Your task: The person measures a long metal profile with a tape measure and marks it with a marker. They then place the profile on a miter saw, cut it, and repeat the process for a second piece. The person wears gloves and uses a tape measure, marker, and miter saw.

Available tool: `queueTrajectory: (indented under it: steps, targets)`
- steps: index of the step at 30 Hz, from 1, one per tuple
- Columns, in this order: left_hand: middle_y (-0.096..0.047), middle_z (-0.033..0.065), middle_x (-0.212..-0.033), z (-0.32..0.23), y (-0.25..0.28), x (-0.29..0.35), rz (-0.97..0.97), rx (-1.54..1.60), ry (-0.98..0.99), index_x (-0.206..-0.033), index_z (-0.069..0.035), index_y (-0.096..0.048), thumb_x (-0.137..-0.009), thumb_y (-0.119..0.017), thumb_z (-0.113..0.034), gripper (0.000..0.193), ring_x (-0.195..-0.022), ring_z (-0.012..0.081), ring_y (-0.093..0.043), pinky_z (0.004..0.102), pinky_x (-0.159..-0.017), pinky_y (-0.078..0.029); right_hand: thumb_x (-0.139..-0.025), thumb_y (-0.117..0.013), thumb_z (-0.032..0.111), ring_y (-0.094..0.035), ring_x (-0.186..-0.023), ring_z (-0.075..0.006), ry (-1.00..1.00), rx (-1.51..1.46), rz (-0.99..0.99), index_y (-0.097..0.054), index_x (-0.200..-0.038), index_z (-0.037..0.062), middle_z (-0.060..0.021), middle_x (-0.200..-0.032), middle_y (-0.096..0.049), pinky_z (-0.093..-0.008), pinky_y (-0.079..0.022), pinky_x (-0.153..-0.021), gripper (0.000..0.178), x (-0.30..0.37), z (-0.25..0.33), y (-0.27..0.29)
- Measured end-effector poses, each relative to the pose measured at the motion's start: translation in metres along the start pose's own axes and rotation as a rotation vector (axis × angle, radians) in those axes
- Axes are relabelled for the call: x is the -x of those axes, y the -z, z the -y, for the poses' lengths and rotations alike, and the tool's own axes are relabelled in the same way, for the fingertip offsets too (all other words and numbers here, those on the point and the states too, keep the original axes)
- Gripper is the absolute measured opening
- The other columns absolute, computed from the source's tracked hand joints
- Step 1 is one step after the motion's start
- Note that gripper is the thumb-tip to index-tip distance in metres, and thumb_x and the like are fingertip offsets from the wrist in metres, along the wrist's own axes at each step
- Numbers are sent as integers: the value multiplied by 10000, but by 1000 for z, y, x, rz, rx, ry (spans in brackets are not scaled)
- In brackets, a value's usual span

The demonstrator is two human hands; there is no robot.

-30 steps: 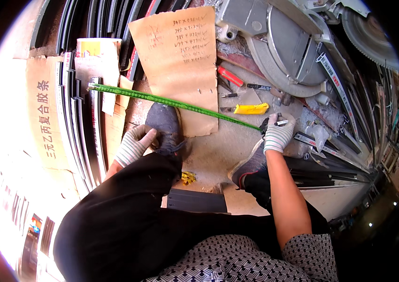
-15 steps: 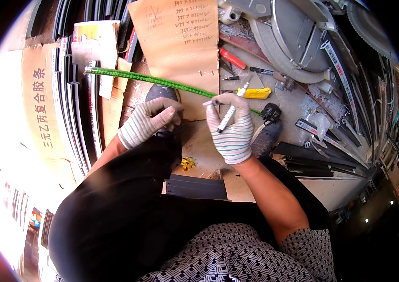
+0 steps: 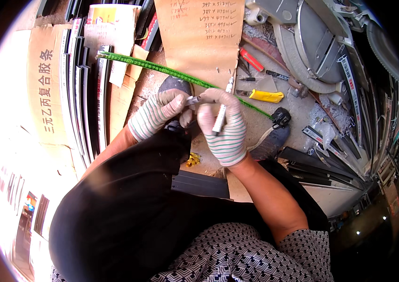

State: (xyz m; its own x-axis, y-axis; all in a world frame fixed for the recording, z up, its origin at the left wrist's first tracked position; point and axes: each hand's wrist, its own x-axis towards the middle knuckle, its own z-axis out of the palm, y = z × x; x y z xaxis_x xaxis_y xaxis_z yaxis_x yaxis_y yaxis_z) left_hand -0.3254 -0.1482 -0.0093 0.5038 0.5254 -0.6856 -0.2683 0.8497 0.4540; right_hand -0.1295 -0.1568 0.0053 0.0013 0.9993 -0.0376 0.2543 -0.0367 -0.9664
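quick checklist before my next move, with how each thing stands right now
1. White marker in the right hand: ok, held there.
2. Small grey piece held by the left hand: ok, its fingers close on one end; what the piece is, cannot tell.
3. Green tape blade drawn out: ok, it runs from the black case to the dark strips at the left.
4. Whole blade visible: not ok, the right hand hides part of it.
5. Yellow knife out of both hands: ok, lying on the floor.
6. Saw switched off: cannot tell.
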Motion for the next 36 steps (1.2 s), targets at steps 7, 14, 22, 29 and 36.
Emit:
queueTrajectory:
  steps: [7,14,22,29,36]
  targets:
    - [-656,12,-792,-1,-3,-1,-74,-31,-15,-1028,-65,-688,-1047,-567,-463,416,-739,89,-590,243,-722,-474,-1095,-486,322,-525,-772,-106,-194,-67,41,-645,-1212,5,-19,-877,-574,-265,-460,-744,374,-9,19,41]
    - [-650,8,-755,-4,-7,0,-70,-43,38,-994,-48,-684,-1038,-586,-458,423,-683,87,-579,241,-656,-477,-1070,-372,593,-502,-628,-84,-452,-185,-65,-630,-971,46,8,-666,-532,-242,-371,-586,612,-23,32,48]
    - [-651,11,-742,-3,-6,-1,-52,-82,41,-992,-37,-686,-1033,-619,-401,372,-670,85,-588,237,-664,-490,-1098,-447,420,-497,-565,-64,-569,-254,-56,-650,-884,49,0,-645,-551,-237,-373,-545,474,-28,30,47]
    - [-655,10,-748,-1,-6,-3,-43,-140,36,-991,-35,-683,-1023,-632,-409,379,-676,86,-588,234,-659,-476,-1087,-445,482,-492,-530,-56,-648,-290,22,-645,-861,50,20,-584,-529,-218,-359,-495,527,-28,21,36]
    - [-642,2,-751,-5,-4,1,-99,-424,-97,-951,-19,-667,-1032,-631,-254,250,-697,82,-575,253,-656,-471,-1091,-446,450,-467,-412,-106,-876,-524,-62,-609,-829,38,-12,-534,-512,-253,-405,-400,515,-16,1,8]
